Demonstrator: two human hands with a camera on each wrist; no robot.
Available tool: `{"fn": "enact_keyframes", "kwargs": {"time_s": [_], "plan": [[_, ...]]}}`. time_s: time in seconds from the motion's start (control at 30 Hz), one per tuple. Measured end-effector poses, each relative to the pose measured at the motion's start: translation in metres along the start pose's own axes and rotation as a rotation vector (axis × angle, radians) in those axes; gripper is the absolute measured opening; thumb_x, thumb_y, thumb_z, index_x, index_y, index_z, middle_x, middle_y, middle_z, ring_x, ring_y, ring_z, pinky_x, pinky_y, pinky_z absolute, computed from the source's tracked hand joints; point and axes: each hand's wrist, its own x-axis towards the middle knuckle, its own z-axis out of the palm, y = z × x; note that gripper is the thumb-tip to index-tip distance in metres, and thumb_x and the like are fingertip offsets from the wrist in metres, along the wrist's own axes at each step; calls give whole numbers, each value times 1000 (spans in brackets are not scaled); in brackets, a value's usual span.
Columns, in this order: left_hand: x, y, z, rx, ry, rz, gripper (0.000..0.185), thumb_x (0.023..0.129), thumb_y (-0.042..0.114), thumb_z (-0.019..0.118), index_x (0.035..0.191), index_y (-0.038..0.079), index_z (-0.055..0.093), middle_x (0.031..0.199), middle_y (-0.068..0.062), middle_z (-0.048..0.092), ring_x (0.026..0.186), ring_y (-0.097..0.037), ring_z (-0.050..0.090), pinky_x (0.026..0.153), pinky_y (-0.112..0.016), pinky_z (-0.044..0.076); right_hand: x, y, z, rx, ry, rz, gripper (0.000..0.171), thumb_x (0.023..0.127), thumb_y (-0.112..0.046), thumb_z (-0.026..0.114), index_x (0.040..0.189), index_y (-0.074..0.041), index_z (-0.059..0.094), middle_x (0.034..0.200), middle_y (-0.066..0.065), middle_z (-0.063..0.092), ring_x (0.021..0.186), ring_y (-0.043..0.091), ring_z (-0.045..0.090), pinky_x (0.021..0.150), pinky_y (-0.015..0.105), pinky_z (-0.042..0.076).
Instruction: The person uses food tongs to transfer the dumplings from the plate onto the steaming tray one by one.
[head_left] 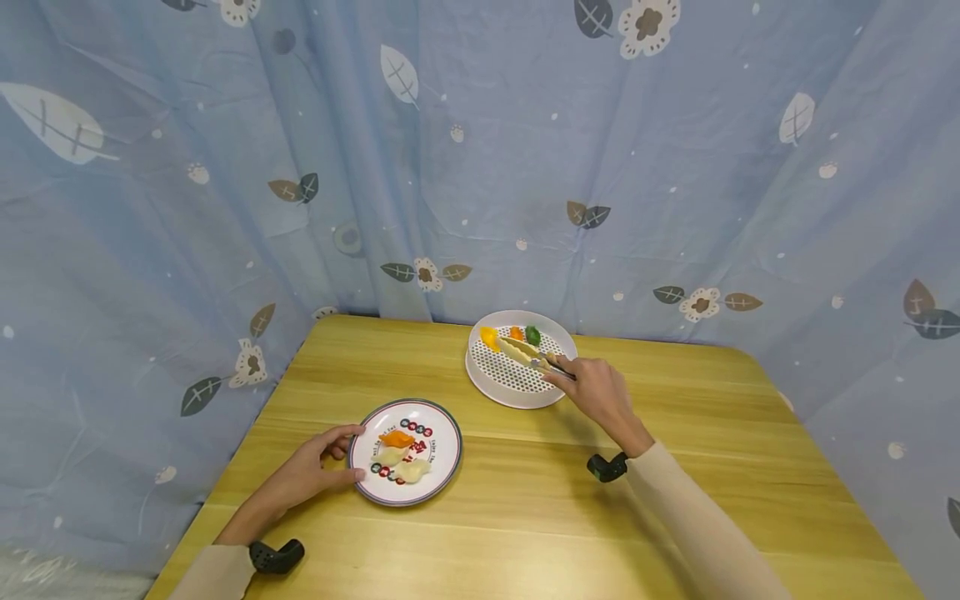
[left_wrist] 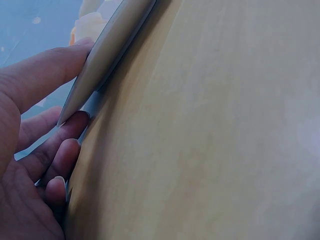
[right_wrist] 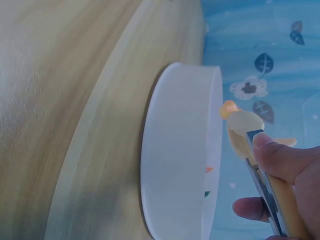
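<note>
In the head view my left hand point(head_left: 311, 468) grips the near-left rim of a round white plate point(head_left: 442, 479), thumb over the rim and fingertips at its edge. An orange dumpling point(head_left: 397, 438) and two pale dumplings point(head_left: 412, 472) lie on that plate. My right hand point(head_left: 600, 392) holds a pair of tongs point(head_left: 525, 352) over a white round steamer basket point(head_left: 510, 393) with a perforated bottom. At the tips of the tongs is a yellow dumpling point(head_left: 490, 338), which shows above the basket's rim in the right wrist view. Inside the basket sit an orange dumpling point(head_left: 517, 333) and a green dumpling point(head_left: 532, 335).
Both plate and basket stand on a wooden table point(head_left: 525, 517), the basket near its back edge. A blue patterned curtain point(head_left: 495, 167) hangs right behind the table and along its sides. Each wrist wears a black camera strap point(head_left: 277, 557).
</note>
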Motion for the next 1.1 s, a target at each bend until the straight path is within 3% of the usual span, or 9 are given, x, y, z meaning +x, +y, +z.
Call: {"fn": "enact_keyframes", "kwargs": {"time_s": [0.33,0.5,0.67,0.93,1.1], "plan": [[-1,0,2,-3,-9,-1,70,84,26,88,144,9,56,114,-10,57,101,-27,48,83,-30,42,10,7,9,-114,-58,24,42,96,-47,71,125,-18,77,60,0,46,50,17,44,43,32,34],[-1,0,2,-3,-11,6,70,85,26,87,145,9,55,114,-10,57,102,-28,48,84,-30,42,14,11,14,-164,-69,29,37,95,-48,72,117,-18,78,63,1,48,52,19,47,43,33,36],[-1,-1,1,-1,-7,9,70,84,27,88,144,9,56,113,-10,56,102,-28,48,84,-30,42,15,13,17,-196,-86,38,39,95,-49,72,119,-19,78,65,3,51,53,20,49,44,35,38],[-1,-1,0,-11,-8,7,70,85,26,87,144,9,55,114,-10,56,102,-28,48,84,-30,42,15,13,16,-163,-102,75,49,93,-53,73,126,-18,76,63,3,50,55,21,49,45,34,37],[-1,1,0,-5,-4,-7,70,85,27,87,144,9,55,114,-10,56,103,-27,48,85,-31,42,13,13,14,-91,-85,127,57,89,-56,75,131,-17,73,70,5,59,58,21,51,46,35,39]]}}
